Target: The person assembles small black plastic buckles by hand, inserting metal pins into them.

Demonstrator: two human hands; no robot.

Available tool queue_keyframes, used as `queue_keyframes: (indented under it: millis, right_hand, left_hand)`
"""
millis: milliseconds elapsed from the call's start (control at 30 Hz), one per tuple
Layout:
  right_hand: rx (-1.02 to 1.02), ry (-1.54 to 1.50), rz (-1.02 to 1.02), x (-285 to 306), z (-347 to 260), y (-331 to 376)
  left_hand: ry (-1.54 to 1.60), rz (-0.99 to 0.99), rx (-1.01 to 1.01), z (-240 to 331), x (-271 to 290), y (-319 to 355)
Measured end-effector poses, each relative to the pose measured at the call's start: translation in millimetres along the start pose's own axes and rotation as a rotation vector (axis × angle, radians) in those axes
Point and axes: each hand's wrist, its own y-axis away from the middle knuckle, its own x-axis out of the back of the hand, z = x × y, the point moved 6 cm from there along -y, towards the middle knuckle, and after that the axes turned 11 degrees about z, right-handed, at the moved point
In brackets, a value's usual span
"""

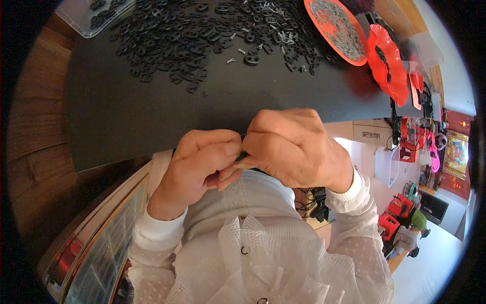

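The table bears one plate, one wavy bowl, one bin, uncountably many black parts and screws; at its near edge, two hands; right of it, two people.

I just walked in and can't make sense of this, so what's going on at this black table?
A person in white holds the left hand and right hand together, fingertips pinched around a small dark piece, mostly hidden, in front of the black table. Across it lie many small black parts, with loose silvery screws among them. An orange-red plate of small metal pieces sits to the right.
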Motion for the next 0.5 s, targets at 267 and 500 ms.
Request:
queue_keyframes:
  millis: [267,500]
  right_hand:
    - [-0.122,0.078,-0.015,6,-2,-1]
    - [-0.122,0.191,0.030,-3,3,1]
  left_hand:
    - [-0.566,0.157,-0.573,30,-3,2]
    - [-0.830,0.183,-0.747,41,-9,0]
